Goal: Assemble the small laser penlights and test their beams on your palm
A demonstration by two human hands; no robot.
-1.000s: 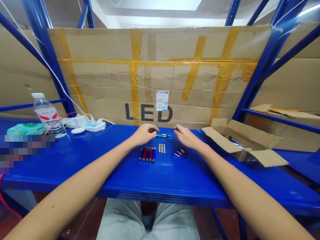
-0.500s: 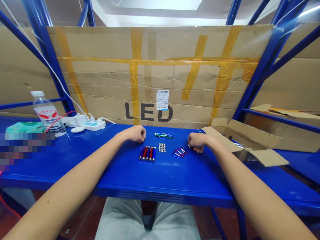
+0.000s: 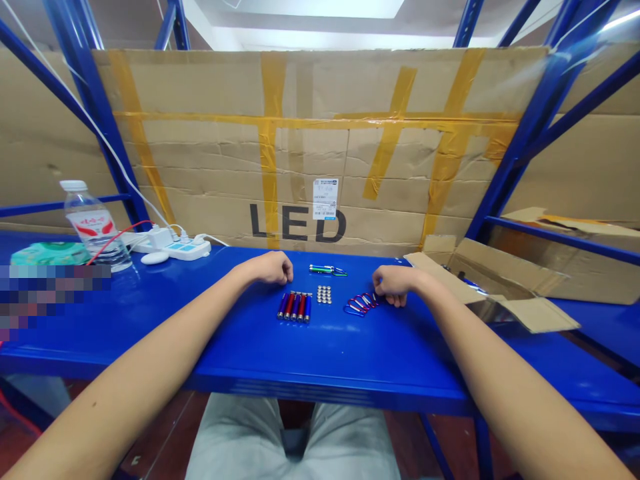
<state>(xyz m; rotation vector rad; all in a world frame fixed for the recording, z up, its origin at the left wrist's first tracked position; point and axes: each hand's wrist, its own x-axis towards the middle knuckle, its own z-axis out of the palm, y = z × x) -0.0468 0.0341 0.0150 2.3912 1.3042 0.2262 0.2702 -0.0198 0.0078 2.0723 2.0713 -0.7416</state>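
Note:
My left hand (image 3: 276,268) rests on the blue table with its fingers curled closed; nothing shows in it. Just in front of it lies a row of small blue and red flashlight tubes (image 3: 294,307) with silver ends. Beside them are button cells (image 3: 324,294) in a tidy block. At the right, my right hand (image 3: 393,283) has its fingers closed on a carabiner (image 3: 375,298), partly hidden by the fingertips, at the end of an overlapping row of red and blue carabiners (image 3: 359,305). Farther back lie green and blue keychain flashlights (image 3: 327,270) with a clip.
An open cardboard box (image 3: 490,280) stands on the right with items inside. On the left are a water bottle (image 3: 95,227), a power strip (image 3: 185,249) with cables and a green pack (image 3: 50,254). A large taped cardboard sheet (image 3: 215,167) closes off the back.
My right hand has moved slightly left, bringing the carabiner it held down to the end of the carabiner row. My left hand has stayed nearly still.

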